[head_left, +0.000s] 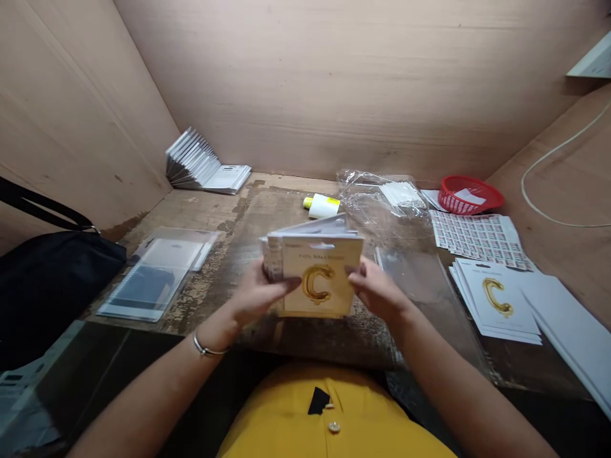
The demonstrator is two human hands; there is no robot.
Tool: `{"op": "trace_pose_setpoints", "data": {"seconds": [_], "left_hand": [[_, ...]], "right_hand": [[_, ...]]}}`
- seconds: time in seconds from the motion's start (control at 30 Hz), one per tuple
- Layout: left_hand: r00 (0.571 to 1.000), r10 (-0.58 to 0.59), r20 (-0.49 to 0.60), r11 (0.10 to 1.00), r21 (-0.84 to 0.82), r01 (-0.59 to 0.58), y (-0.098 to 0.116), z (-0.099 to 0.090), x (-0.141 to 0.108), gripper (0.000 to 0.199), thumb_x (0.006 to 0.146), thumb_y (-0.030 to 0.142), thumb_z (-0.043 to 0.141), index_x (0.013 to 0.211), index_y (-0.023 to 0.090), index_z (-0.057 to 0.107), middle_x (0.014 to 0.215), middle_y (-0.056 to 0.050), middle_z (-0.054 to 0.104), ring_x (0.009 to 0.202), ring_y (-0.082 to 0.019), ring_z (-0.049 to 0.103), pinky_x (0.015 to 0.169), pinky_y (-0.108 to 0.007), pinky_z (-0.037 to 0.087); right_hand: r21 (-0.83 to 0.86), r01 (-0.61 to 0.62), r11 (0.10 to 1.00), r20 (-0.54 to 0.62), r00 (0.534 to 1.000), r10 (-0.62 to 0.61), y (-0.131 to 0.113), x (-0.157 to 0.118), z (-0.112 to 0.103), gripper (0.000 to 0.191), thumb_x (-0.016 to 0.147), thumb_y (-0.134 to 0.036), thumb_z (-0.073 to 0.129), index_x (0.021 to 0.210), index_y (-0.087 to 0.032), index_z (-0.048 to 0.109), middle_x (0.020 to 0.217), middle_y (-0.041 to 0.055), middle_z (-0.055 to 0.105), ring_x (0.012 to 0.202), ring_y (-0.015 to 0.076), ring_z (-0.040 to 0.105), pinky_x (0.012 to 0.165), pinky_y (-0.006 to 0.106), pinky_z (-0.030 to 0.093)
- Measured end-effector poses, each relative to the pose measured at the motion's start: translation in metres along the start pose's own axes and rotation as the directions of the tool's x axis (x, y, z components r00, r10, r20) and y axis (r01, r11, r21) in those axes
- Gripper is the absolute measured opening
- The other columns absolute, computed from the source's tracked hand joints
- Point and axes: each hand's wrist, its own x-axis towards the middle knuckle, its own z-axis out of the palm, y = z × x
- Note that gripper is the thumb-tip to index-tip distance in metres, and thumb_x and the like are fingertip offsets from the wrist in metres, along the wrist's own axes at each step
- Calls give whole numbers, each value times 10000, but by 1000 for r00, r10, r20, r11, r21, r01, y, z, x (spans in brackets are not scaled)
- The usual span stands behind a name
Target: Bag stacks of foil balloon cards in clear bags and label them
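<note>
Between my two hands stands a bundle of foil balloon cards (317, 305), upright above the table, the front one printed with a gold letter C. My left hand (260, 289) grips the bundle's left edge, thumb across the front. At the right edge, my right hand (377, 286) is closed on it, thumb in front. Several cards fan out slightly behind the front one. Most fingers are hidden behind the cards. More C cards (506, 299) lie stacked to the right, and clear plastic sleeves (153, 273) lie to the left.
Folded white cards (195, 162) stand at the back left. Behind the bundle lies a white and yellow bottle (324, 206), near crumpled clear plastic (358, 191). A red basket (470, 197), a sticker sheet (482, 238) and white sheets (573, 324) line the right. A black bag (52, 280) hangs left.
</note>
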Motion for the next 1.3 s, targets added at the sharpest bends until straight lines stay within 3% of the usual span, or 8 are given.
{"op": "trace_pose_setpoints", "data": {"seconds": [0.1,0.3,0.47,0.73,0.9,1.0,1.1,1.3], "left_hand": [[990,133,35,983,124,-137,-9,13,-12,502,718,413,747,1139,180,604,1175,-102,676,1058,-280,649,933,-436,535],[913,407,-30,860,349,-372,-48,22,-22,771,673,415,780,1309,209,396,1238,-133,567,1099,-255,599,943,-416,514],[909,382,-168,881,364,-303,-45,33,-18,766,663,403,805,1269,220,374,1053,-57,615,928,-215,635,851,-397,541],[902,420,-103,869,332,-367,-40,41,-19,557,744,362,755,1190,206,459,1055,-63,619,901,-193,639,807,-346,541],[926,365,-92,892,320,-320,-36,36,-12,508,747,364,750,1153,194,495,982,-53,644,862,-206,647,790,-364,549],[944,330,-23,905,293,-309,-28,33,-11,416,773,341,732,1118,199,549,1015,-61,664,946,-237,649,872,-403,531],[928,368,-59,887,321,-331,-27,32,-17,557,743,340,761,1230,230,515,1163,-76,628,1071,-269,612,952,-437,497],[918,394,-43,846,406,-345,-40,31,-24,873,674,377,817,1404,252,354,1377,-129,484,1251,-300,506,1030,-460,451]], "right_hand": [[152,-31,988,109,994,14,8,-8,9,462,691,-489,780,1066,-239,680,1035,62,717,925,270,679,817,418,567],[-125,-12,992,92,995,23,24,-23,21,293,765,-356,725,1033,-239,701,1060,62,715,982,279,664,857,423,546],[-96,-42,994,92,994,51,24,-19,22,304,703,-365,787,949,-207,705,928,40,725,911,271,668,798,392,555],[-215,-37,976,-9,999,36,41,-15,28,319,616,-318,845,851,-202,663,828,28,698,783,246,657,685,367,556],[-113,-61,992,-29,998,58,34,-20,31,346,662,-369,824,941,-219,686,931,49,718,870,269,674,753,403,573],[-122,55,991,-68,996,-64,25,-23,29,612,640,-381,843,1182,-226,604,1133,83,677,1017,285,649,887,428,542],[-144,161,976,-91,980,-175,28,-25,28,788,618,-385,856,1306,-226,505,1293,112,592,1150,291,589,992,437,482],[-56,34,998,-40,999,-36,40,-27,28,475,749,-330,753,1184,-219,598,1246,100,628,1115,255,611,942,407,500]]}}
